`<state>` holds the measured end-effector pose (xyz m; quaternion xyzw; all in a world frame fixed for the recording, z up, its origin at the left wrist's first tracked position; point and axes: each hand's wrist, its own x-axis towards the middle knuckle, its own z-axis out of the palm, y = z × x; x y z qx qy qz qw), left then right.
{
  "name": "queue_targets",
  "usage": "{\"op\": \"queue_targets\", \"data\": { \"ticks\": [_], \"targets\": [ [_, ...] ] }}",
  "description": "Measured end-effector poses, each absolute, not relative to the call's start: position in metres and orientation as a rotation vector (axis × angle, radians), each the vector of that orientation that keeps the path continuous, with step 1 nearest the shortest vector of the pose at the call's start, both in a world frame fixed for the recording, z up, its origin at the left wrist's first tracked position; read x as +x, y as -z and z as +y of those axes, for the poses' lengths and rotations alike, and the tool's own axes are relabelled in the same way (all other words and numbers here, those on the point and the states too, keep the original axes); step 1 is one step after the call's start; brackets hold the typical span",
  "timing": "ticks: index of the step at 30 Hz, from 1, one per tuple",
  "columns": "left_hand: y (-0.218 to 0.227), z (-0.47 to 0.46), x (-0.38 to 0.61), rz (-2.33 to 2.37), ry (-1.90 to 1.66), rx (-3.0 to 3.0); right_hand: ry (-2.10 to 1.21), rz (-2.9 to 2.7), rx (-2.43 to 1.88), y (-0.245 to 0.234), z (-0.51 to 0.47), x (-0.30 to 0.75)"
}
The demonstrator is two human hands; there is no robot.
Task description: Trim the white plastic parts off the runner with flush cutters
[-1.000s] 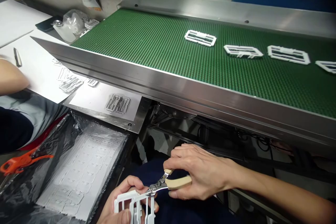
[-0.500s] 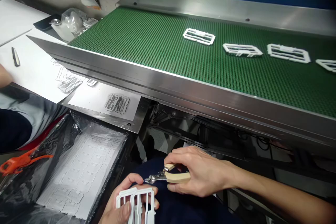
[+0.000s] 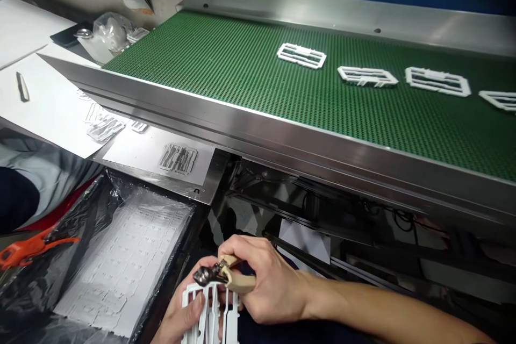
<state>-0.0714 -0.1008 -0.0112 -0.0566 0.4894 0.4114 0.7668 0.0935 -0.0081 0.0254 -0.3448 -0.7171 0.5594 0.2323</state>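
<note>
My left hand (image 3: 179, 318) grips a white plastic frame (image 3: 209, 312) at the bottom edge of the view, thumb on its front. My right hand (image 3: 262, 282) is closed around beige-handled cutting pliers (image 3: 226, 275), whose metal jaws sit at the top edge of the frame. On the green conveyor belt (image 3: 242, 75) lie several more white plastic frames (image 3: 301, 56), (image 3: 367, 76), (image 3: 437, 81) in a row.
A black-lined bin (image 3: 121, 258) at lower left holds flat white parts. An orange tool (image 3: 32, 247) rests on its left rim. Small grey parts (image 3: 179, 157) lie on white paper on a steel shelf. Another person's clothed body (image 3: 16, 193) shows at the far left.
My right hand has swung the pliers leftward and down, from beside the frame to its top edge. The other person's arm at the left has withdrawn. The view shifted slightly.
</note>
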Motion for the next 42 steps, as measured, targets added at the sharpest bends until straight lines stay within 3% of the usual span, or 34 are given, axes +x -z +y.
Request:
{"op": "queue_targets", "data": {
  "ticks": [9, 18, 30, 42],
  "targets": [
    [0.003, -0.091, -0.061, 0.784, -0.92, -0.046, -1.401, -2.001, -1.535, -0.034, 0.016, 0.121],
    [0.0, -0.092, -0.061, 0.794, -0.94, -0.075, -1.501, -2.414, -1.399, -0.044, 0.009, 0.142],
    [0.0, -0.087, -0.051, 1.153, -1.019, -0.056, -2.008, -1.901, -1.571, -0.056, -0.02, 0.109],
    [-0.001, -0.086, -0.056, 1.225, -1.038, -0.047, -2.087, -1.693, -1.606, -0.05, -0.021, 0.1]
  ]
}}
